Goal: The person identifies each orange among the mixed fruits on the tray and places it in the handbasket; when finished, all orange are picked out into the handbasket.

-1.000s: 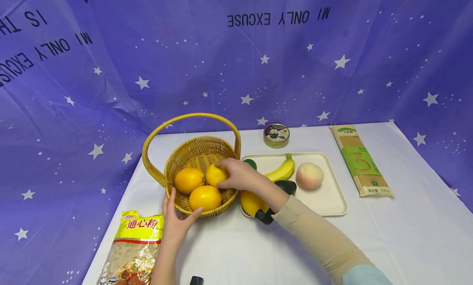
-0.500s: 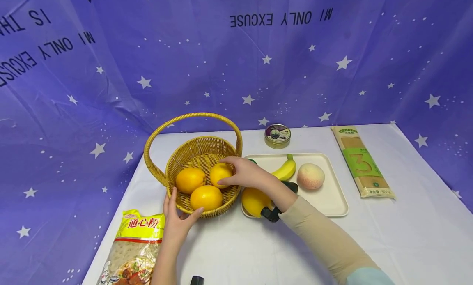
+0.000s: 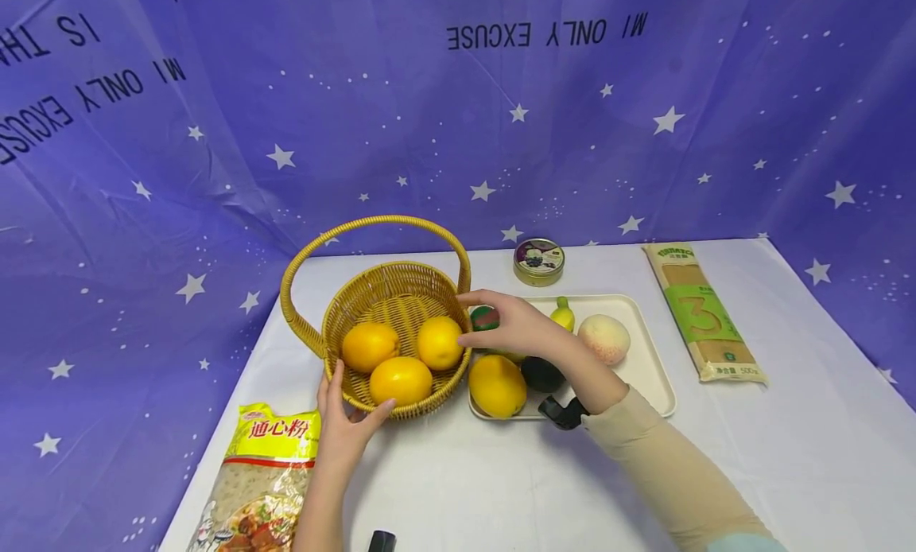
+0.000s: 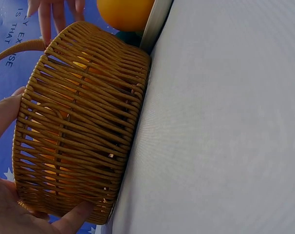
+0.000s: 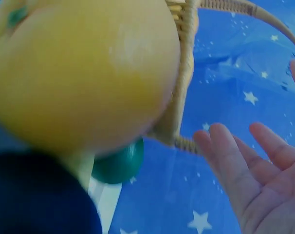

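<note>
My left hand (image 3: 347, 433) holds the near left side of a wicker basket (image 3: 390, 274). In the left wrist view its thumb lies at the rim and a finger on the woven wall (image 4: 84, 131). Inside the basket sit three orange-yellow fruits: one on the left (image 3: 370, 347), one at the front (image 3: 401, 382), one on the right (image 3: 440, 344). My right hand (image 3: 522, 325) is just beyond the basket's right rim, above the tray, its fingers extended and holding nothing. In the right wrist view a large yellow fruit (image 5: 84, 73) hides part of the basket.
Right of the basket a cream tray (image 3: 651, 385) bears a yellow fruit (image 3: 497, 385), a banana (image 3: 563, 313), a peach (image 3: 603, 339), a dark fruit (image 3: 541, 375) and a green one (image 3: 484, 318). Around it are a round tin (image 3: 539, 262), a noodle pack (image 3: 701, 313) and a pasta bag (image 3: 265, 472).
My right hand has let go of the right-hand fruit and drawn back rightward out of the basket. That fruit now sits nearer the right wall. My left hand stays at the basket.
</note>
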`<state>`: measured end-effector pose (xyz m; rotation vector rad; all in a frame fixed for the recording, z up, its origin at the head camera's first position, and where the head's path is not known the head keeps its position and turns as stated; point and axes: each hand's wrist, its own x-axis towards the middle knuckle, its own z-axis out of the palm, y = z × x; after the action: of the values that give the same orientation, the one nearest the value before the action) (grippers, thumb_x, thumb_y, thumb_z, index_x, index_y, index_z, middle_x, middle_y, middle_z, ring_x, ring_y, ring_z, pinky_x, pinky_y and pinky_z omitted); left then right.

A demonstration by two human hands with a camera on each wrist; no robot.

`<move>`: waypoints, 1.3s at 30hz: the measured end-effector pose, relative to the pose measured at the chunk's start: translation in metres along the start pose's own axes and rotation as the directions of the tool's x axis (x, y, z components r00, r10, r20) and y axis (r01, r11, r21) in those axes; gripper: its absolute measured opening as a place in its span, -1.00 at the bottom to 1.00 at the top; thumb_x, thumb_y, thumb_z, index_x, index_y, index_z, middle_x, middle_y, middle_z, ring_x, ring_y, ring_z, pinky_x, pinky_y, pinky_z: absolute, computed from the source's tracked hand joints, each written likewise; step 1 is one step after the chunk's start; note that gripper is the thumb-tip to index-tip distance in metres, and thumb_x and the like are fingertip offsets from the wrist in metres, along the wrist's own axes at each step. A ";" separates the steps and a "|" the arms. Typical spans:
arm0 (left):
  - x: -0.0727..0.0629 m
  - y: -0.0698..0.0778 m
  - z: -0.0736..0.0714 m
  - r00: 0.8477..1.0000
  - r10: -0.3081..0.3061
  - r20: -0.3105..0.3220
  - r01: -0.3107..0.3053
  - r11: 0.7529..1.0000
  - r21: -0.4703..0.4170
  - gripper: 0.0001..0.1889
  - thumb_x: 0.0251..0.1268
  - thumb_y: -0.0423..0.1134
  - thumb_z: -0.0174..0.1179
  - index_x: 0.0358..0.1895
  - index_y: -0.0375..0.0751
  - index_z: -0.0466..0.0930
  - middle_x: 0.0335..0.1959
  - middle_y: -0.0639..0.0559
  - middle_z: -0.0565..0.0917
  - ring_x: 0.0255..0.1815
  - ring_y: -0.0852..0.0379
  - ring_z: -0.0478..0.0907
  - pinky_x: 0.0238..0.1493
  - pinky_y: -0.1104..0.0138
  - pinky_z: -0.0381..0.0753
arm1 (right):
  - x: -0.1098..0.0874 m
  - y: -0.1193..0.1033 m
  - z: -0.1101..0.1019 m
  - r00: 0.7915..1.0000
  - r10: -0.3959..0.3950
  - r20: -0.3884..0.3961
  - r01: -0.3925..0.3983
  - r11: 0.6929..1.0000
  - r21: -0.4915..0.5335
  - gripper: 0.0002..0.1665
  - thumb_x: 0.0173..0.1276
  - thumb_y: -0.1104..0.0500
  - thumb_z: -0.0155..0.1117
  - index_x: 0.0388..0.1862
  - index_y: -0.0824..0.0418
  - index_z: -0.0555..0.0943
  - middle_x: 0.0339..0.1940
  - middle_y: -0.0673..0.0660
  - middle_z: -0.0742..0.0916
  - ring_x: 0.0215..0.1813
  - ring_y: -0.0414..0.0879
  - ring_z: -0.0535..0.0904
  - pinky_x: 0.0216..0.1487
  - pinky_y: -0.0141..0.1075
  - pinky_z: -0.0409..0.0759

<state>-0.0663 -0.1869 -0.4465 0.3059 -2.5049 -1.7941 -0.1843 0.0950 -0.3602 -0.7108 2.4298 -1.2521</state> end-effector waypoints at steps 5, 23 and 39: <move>0.001 0.000 0.000 1.000 0.002 0.000 -0.002 1.000 -0.004 0.12 0.14 -0.05 0.40 0.57 0.08 -0.30 0.53 -0.07 -0.47 0.44 -0.37 0.01 0.35 -0.05 0.22 | -0.015 0.012 -0.017 0.994 -0.063 0.085 0.056 0.995 0.087 -0.20 0.20 -0.03 0.44 0.40 0.05 0.40 0.34 0.05 0.49 0.16 0.10 0.56 0.07 -0.15 0.59; 0.000 -0.002 0.001 1.000 0.012 -0.001 -0.012 1.000 -0.017 0.10 0.16 -0.09 0.39 0.58 0.05 -0.29 0.53 -0.11 -0.46 0.37 -0.45 0.11 0.34 -0.06 0.24 | -0.021 0.040 -0.022 0.941 -0.024 0.338 0.026 1.000 0.001 -0.25 0.15 -0.02 0.48 0.32 0.14 0.49 0.27 0.15 0.56 0.06 -0.03 0.60 0.10 -0.19 0.55; 0.001 -0.002 0.001 1.000 0.013 -0.005 -0.013 1.000 -0.017 0.10 0.14 -0.11 0.41 0.58 0.04 -0.27 0.53 -0.10 -0.43 0.43 -0.38 0.04 0.34 -0.06 0.23 | -0.008 0.037 0.007 0.926 0.084 0.369 0.025 0.959 -0.281 -0.17 -0.02 -0.16 0.56 0.27 -0.08 0.50 0.15 -0.08 0.57 0.10 -0.10 0.45 0.19 -0.12 0.39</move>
<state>-0.0669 -0.1870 -0.4483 0.2926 -2.4813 -1.8065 -0.1846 0.1132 -0.3938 -0.8940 2.2970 -0.6793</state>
